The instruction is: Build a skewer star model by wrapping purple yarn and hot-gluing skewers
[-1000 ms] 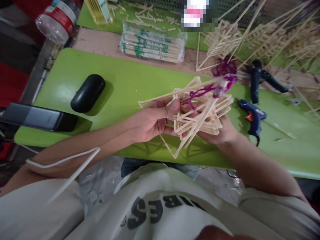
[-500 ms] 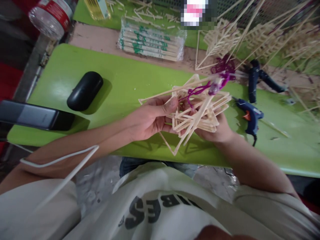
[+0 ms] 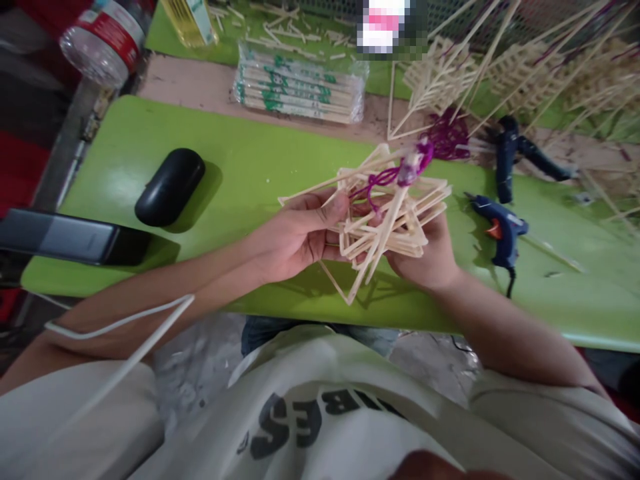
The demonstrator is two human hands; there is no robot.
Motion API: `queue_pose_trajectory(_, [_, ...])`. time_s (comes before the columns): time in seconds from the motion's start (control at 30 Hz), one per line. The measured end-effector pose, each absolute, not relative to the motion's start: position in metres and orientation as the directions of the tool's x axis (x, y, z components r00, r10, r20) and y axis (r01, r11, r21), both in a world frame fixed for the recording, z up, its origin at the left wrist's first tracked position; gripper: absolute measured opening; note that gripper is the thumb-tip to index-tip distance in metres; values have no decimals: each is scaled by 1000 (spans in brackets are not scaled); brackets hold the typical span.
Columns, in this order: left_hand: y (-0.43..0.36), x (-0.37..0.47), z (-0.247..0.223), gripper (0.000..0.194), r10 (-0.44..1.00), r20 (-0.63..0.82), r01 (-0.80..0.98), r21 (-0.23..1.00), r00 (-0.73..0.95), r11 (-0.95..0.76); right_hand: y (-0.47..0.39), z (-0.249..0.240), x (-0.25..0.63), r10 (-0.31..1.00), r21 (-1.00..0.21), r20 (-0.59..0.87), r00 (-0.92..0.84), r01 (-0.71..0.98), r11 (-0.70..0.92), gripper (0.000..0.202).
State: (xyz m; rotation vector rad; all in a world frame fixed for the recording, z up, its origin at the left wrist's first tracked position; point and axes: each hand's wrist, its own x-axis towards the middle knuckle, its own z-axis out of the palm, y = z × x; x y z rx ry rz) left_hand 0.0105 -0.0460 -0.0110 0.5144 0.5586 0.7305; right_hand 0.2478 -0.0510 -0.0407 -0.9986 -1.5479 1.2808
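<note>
Between my hands, above the green table (image 3: 240, 153), is a wooden stick frame (image 3: 385, 233) built of many thin pale sticks in stacked angles. Purple string (image 3: 383, 179) is tied at its top and trails into the middle. My left hand (image 3: 305, 233) grips the frame's left side, thumb on top and fingers underneath. On the right side, my right hand (image 3: 430, 257) holds it from below and behind; most of its fingers are hidden by the sticks. A blue glue gun (image 3: 500, 227) lies just right of my right hand.
A black oval case (image 3: 170, 187) and a dark box-like device (image 3: 70, 237) lie at left. Behind are packaged chopsticks (image 3: 300, 87), a bottle (image 3: 105, 43) and purple string (image 3: 447, 133). More stick frames (image 3: 440, 73) and a second dark glue gun (image 3: 507, 160) stand at back right.
The top of the stick frame with its purple knot has tilted slightly left and toward me. My right hand has shifted a little left with it; both hands keep their hold.
</note>
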Motion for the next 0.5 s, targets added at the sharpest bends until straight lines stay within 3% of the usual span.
queue_pose_trajectory(0.1, [-47, 10, -12, 36, 729, -276, -466, 618, 626, 634, -48, -50, 249, 944, -980, 198, -266, -33, 196, 43])
queue_pose_trajectory(0.23, [-49, 9, -10, 33, 714, -240, -463, 619, 657, 634, -49, -55, 250, 937, -993, 121, -327, -40, 114, 54])
queue_pose_trajectory(0.5, [-51, 11, -8, 31, 724, -367, -433, 613, 585, 661, -50, -59, 253, 915, -963, 135, -381, 166, 211, 46])
